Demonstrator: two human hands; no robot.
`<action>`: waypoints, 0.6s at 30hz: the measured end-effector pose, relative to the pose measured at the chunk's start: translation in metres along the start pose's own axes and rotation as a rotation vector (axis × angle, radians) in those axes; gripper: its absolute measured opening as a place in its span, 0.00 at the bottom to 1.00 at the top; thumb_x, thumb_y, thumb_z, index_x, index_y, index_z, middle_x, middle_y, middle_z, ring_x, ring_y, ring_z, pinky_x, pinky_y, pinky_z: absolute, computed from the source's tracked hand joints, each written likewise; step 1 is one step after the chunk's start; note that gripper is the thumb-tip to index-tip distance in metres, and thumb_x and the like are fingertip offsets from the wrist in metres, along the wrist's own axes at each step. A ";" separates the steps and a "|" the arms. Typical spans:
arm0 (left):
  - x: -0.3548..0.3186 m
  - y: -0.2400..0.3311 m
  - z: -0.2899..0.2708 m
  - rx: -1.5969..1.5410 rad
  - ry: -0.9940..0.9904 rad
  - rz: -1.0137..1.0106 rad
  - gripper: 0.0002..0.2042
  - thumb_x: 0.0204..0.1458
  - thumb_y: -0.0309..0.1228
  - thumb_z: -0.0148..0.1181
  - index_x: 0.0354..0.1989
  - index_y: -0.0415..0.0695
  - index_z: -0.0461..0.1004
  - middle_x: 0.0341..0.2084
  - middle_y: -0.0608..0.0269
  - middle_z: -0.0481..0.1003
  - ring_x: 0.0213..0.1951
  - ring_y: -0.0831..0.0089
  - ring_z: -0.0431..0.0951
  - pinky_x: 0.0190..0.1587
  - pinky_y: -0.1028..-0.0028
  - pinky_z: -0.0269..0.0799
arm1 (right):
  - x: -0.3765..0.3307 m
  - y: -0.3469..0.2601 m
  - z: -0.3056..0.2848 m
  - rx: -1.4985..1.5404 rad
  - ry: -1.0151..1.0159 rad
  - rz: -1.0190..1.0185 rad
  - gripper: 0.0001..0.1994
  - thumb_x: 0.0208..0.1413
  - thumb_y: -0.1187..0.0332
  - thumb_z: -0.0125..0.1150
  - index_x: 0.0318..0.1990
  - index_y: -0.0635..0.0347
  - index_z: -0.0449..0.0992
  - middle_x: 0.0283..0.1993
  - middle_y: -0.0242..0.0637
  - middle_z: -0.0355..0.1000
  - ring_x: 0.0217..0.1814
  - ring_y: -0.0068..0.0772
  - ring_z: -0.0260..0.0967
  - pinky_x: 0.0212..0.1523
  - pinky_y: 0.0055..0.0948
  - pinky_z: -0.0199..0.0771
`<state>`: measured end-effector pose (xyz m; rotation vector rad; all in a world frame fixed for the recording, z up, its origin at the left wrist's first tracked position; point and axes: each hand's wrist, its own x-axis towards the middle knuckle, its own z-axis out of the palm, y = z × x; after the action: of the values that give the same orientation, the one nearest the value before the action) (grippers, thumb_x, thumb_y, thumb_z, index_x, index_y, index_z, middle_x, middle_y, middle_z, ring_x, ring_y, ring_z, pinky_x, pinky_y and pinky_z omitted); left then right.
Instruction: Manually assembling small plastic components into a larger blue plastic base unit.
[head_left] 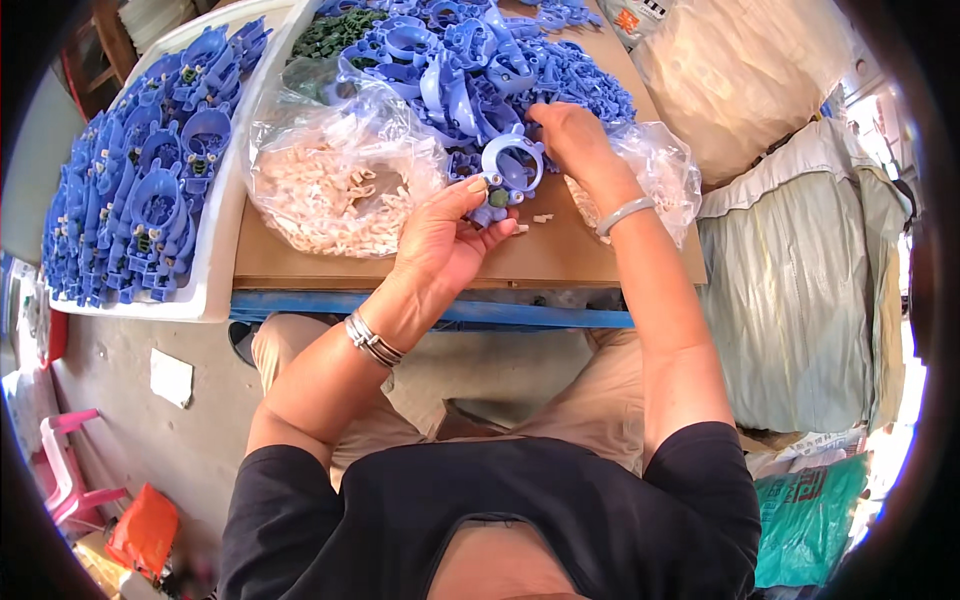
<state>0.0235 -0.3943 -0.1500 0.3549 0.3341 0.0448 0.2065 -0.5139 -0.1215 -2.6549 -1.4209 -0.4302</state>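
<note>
My left hand (445, 238) pinches a blue plastic toy part (508, 172) between thumb and fingers, just over the front of the table. The part has an open ring at the top, with a round dark green piece and small cream bits on its lower body. My right hand (578, 145) reaches into the edge of a heap of small blue pieces (595, 85). Its fingers are curled together, and what they grip is hidden. Larger blue ring-shaped parts (440, 85) are piled behind the held one. A few cream pegs (542, 217) lie loose between my hands.
A clear bag of cream pegs (330, 200) lies open left of my hands; another clear bag (665, 175) is by my right wrist. Dark green pieces (335, 35) sit farther back. A white tray (215, 275) at left holds assembled blue parts. Big sacks (785, 290) stand at right.
</note>
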 end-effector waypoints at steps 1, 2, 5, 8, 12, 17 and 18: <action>0.002 0.001 -0.002 -0.002 0.003 0.004 0.08 0.48 0.24 0.52 0.37 0.37 0.69 0.32 0.55 0.71 0.33 0.63 0.73 0.33 0.67 0.75 | 0.001 -0.002 -0.002 -0.043 0.049 -0.022 0.11 0.39 0.76 0.52 0.35 0.57 0.72 0.29 0.47 0.70 0.32 0.49 0.68 0.31 0.40 0.67; 0.004 0.002 -0.004 -0.015 0.013 -0.010 0.07 0.48 0.24 0.52 0.36 0.37 0.69 0.31 0.55 0.71 0.33 0.63 0.73 0.33 0.66 0.75 | -0.002 -0.003 -0.005 -0.092 0.040 -0.004 0.10 0.42 0.75 0.51 0.35 0.57 0.71 0.29 0.48 0.70 0.31 0.50 0.68 0.31 0.40 0.67; 0.006 0.000 -0.004 -0.025 0.023 -0.029 0.07 0.48 0.25 0.53 0.35 0.37 0.69 0.31 0.55 0.71 0.33 0.63 0.73 0.33 0.66 0.75 | -0.011 -0.007 -0.015 0.031 0.258 0.159 0.08 0.45 0.74 0.50 0.35 0.59 0.70 0.29 0.48 0.70 0.32 0.50 0.68 0.31 0.40 0.67; 0.007 -0.002 -0.006 -0.018 0.010 -0.016 0.06 0.48 0.25 0.53 0.34 0.37 0.69 0.31 0.56 0.71 0.33 0.63 0.72 0.33 0.66 0.75 | -0.029 -0.003 -0.023 0.428 0.362 0.169 0.07 0.47 0.73 0.51 0.35 0.60 0.70 0.29 0.48 0.70 0.32 0.50 0.68 0.30 0.41 0.67; 0.008 -0.003 -0.009 0.006 0.010 0.021 0.06 0.48 0.25 0.53 0.34 0.38 0.69 0.31 0.57 0.71 0.33 0.63 0.72 0.34 0.66 0.75 | -0.043 -0.014 -0.022 0.044 0.221 0.187 0.09 0.48 0.73 0.51 0.39 0.61 0.69 0.31 0.48 0.69 0.33 0.51 0.67 0.30 0.41 0.66; 0.006 -0.004 -0.006 0.014 0.035 0.004 0.07 0.49 0.25 0.52 0.35 0.37 0.69 0.31 0.56 0.71 0.33 0.63 0.72 0.34 0.66 0.75 | -0.054 -0.013 -0.014 0.167 0.252 0.203 0.07 0.49 0.72 0.53 0.36 0.62 0.71 0.28 0.43 0.71 0.26 0.45 0.67 0.25 0.34 0.65; 0.006 -0.004 -0.006 0.003 0.041 0.007 0.07 0.49 0.25 0.52 0.35 0.37 0.69 0.31 0.56 0.71 0.33 0.62 0.73 0.34 0.66 0.75 | -0.058 -0.015 -0.013 0.593 0.227 0.319 0.06 0.50 0.72 0.53 0.35 0.63 0.71 0.27 0.38 0.70 0.23 0.35 0.66 0.22 0.28 0.63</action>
<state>0.0268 -0.3956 -0.1582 0.3586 0.3735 0.0588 0.1612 -0.5543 -0.1265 -2.2024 -0.8622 -0.2205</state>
